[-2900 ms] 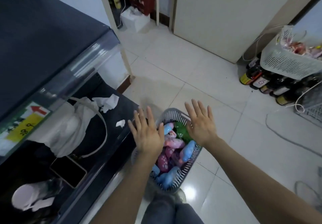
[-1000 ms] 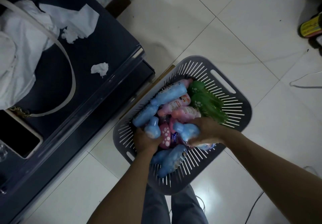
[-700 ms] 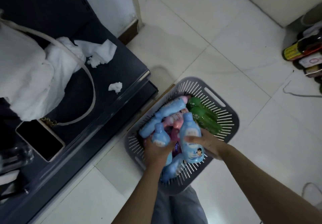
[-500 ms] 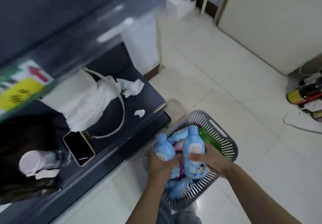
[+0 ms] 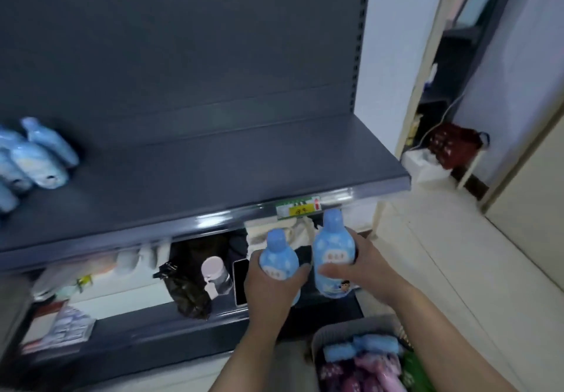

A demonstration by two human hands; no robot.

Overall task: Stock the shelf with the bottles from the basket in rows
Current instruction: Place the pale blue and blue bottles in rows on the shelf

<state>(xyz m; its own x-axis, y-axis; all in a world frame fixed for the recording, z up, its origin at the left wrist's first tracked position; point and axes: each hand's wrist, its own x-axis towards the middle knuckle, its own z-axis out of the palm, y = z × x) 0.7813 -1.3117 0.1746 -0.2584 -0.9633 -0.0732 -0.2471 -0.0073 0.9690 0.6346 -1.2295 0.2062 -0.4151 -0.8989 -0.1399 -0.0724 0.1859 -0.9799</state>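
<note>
Head view:
- left grip (image 5: pixel 268 288): fingers wrapped tight round the body of a small blue bottle (image 5: pixel 278 259), upright, cap up.
- right grip (image 5: pixel 363 269): fingers and thumb closed round a taller blue bottle (image 5: pixel 334 251), also upright. The two bottles are side by side, close, with a narrow gap between them.
- Both held bottles sit below the front lip (image 5: pixel 213 217) of the upper shelf (image 5: pixel 213 172), in front of the lower shelf (image 5: pixel 152 321) opening. The tall bottle's cap is just under the yellow price tag (image 5: pixel 297 208) on that lip.
- Upper shelf deck: a cluster of blue bottles (image 5: pixel 39 156) at the far left, blurred, count unclear. From there to the right end edge the deck is bare, with open height above up the back panel.
- Lower shelf is crowded: black bag (image 5: pixel 186 288), white-capped jar (image 5: pixel 215 272), phone (image 5: pixel 241 281) just left of the left grip, white cloth bag (image 5: pixel 293 230) behind the bottles, packets further left.
- basket (image 5: pixel 351 326): near right on the floor (image 5: pixel 457 254), just beside the lower shelf's front, partly cut off by the frame. It holds lying blue stock (image 5: pixel 360 349), pink stock (image 5: pixel 360 373) and green stock (image 5: pixel 415 373).
- Right of the shelf end: open floor, with a white box (image 5: pixel 427 169) and a red crate (image 5: pixel 451 147) far back.
</note>
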